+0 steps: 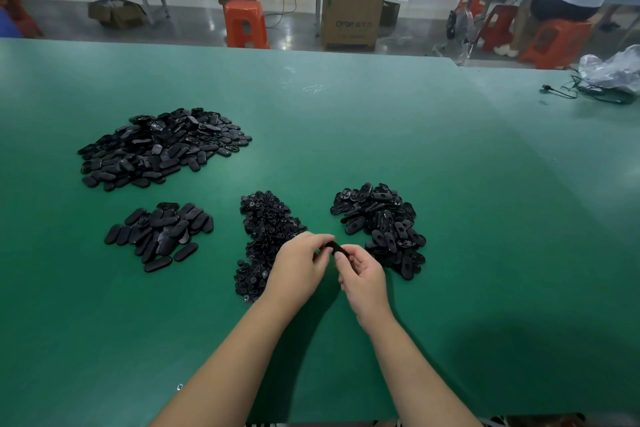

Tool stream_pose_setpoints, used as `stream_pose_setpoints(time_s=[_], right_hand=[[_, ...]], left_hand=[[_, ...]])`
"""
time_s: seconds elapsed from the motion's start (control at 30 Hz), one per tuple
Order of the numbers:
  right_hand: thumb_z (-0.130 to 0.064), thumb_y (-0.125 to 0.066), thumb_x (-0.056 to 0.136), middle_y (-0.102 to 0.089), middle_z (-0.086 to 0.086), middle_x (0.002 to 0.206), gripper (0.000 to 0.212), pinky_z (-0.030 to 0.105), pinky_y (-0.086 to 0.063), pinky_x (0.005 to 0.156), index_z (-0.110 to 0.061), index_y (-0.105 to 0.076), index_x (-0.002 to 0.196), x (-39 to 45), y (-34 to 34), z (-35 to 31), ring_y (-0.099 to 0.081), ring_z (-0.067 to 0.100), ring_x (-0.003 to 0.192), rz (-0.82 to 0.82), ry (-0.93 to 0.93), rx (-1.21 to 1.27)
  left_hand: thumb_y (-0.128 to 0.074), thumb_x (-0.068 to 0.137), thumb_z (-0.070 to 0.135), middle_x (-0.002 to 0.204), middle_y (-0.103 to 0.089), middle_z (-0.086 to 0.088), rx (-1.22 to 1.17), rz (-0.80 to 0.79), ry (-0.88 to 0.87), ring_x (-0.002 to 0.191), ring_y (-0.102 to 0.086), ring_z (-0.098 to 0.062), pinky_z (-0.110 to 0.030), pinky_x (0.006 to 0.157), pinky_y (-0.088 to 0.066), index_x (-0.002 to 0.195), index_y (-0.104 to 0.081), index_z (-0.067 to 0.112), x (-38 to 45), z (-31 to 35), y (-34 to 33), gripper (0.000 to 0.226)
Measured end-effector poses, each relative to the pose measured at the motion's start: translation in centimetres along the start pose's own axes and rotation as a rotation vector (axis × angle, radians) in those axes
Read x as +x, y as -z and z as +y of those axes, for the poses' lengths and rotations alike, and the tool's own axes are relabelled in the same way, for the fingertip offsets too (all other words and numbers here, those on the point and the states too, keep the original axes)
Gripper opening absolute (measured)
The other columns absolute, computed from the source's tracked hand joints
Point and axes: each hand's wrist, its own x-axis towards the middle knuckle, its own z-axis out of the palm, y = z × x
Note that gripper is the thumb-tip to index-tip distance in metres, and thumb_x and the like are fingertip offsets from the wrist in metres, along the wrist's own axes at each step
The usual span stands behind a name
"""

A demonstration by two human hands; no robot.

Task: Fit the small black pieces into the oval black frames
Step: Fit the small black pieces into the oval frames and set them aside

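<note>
Both hands meet just above the green table (450,184), holding one oval black frame (333,247) between them. My left hand (301,267) pinches its left end with curled fingers. My right hand (363,274) grips its right end. A heap of small black pieces (266,229) lies right behind and under my left hand. A pile of oval black frames with holes (381,222) sits just right of my right hand. Whether a small piece is in the held frame is hidden by the fingers.
A small pile of oval parts (159,232) lies at the left, and a large pile (159,146) lies behind it. A single small piece (179,386) sits near the table's front edge. A plastic bag with cables (613,76) is at the far right.
</note>
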Motion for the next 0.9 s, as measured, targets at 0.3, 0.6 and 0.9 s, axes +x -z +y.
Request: stream_pose_setpoints(time_s=[0.3,0.6,0.9], right_hand=[[-0.015,-0.064,0.099,-0.06,-0.012,0.062,0.009,0.022,-0.04,0.053,-0.021,-0.069,0.094,0.06,0.12,-0.06,-0.048,0.004,0.054,-0.012,-0.006,-0.024],[-0.016,-0.064,0.098,-0.065,-0.01,0.067,0.013,0.026,-0.042,0.058,-0.027,-0.071,0.095,0.0,0.11,-0.01,-0.051,0.005,0.057,-0.024,0.009,-0.064],[-0.009,-0.057,0.101,-0.067,-0.003,0.068,0.018,0.025,-0.051,0.055,-0.023,-0.067,0.098,-0.01,-0.07,0.14,-0.058,0.009,0.057,-0.052,0.03,-0.075]], left_hand=[[-0.071,0.091,0.02,0.084,-0.069,0.015,-0.084,-0.049,0.147,0.073,-0.06,0.002,-0.007,0.068,-0.044,0.099,-0.075,0.02,0.29,-0.19,0.41,0.009],[-0.072,0.09,0.021,0.078,-0.07,0.011,-0.151,-0.073,0.237,0.067,-0.06,-0.004,-0.014,0.062,-0.046,0.09,-0.073,0.02,0.47,-0.24,0.47,0.001],[-0.072,0.089,0.02,0.074,-0.072,0.002,-0.201,-0.102,0.279,0.059,-0.065,-0.015,-0.034,0.062,-0.058,0.081,-0.069,0.021,0.42,-0.49,0.53,0.008]])
